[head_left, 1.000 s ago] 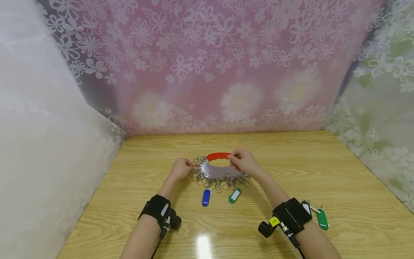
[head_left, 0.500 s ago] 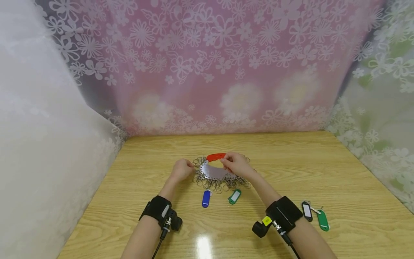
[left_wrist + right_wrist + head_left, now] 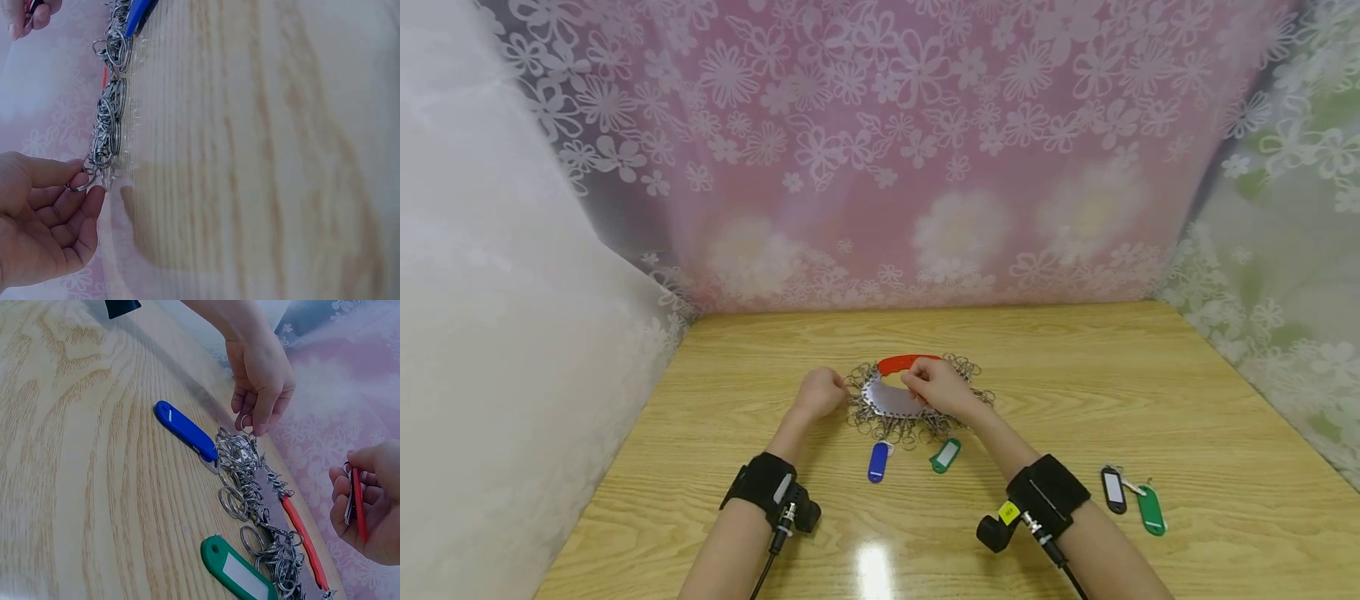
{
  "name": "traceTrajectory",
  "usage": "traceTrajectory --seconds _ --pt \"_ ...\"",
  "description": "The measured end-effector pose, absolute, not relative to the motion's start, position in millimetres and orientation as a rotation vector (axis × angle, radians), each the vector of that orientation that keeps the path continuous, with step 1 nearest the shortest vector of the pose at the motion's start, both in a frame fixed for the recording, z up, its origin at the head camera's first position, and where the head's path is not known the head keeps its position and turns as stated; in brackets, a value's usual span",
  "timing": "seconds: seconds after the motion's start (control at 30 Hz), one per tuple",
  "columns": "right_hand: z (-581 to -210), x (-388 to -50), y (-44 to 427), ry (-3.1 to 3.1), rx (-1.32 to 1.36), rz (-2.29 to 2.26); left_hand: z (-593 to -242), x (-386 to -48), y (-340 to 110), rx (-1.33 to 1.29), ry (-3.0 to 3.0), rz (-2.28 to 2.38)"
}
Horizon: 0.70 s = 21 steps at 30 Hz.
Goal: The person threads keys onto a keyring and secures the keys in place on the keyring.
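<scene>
A metal plate [image 3: 887, 400] with a red handle [image 3: 898, 364] lies on the table, its edge crowded with metal clips and key rings [image 3: 232, 501]. At the plate's left end my left hand [image 3: 822, 392] pinches one ring [image 3: 81, 185] between thumb and fingers. My right hand [image 3: 942, 386] is over the plate and holds a red key tag [image 3: 358, 503], seen nearly edge-on and apart from the rings. A blue key tag [image 3: 877, 462] and a green key tag [image 3: 946, 456] hang from rings on the near edge.
To the right on the wooden table [image 3: 715, 350] lie a black key tag [image 3: 1113, 490] and another green key tag [image 3: 1151, 510]. Flowered pink cloth [image 3: 850, 167] stands behind the table, with pale cloth at both sides.
My right hand has moved left from the handle's right end to over the plate, uncovering the rings on the right. The left hand stays almost in place.
</scene>
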State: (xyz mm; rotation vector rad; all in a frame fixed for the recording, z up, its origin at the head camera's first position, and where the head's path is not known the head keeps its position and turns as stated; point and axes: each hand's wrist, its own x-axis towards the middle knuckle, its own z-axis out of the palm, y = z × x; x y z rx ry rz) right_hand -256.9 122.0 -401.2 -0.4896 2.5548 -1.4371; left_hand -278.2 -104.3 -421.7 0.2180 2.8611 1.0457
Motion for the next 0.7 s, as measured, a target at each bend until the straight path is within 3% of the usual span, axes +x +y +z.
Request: traceTrajectory --seconds 0.7 --pt "-399.9 -252.9 123.6 2.608 -0.49 -1.384 -421.7 -275.4 -109.5 0.256 2.856 1.036"
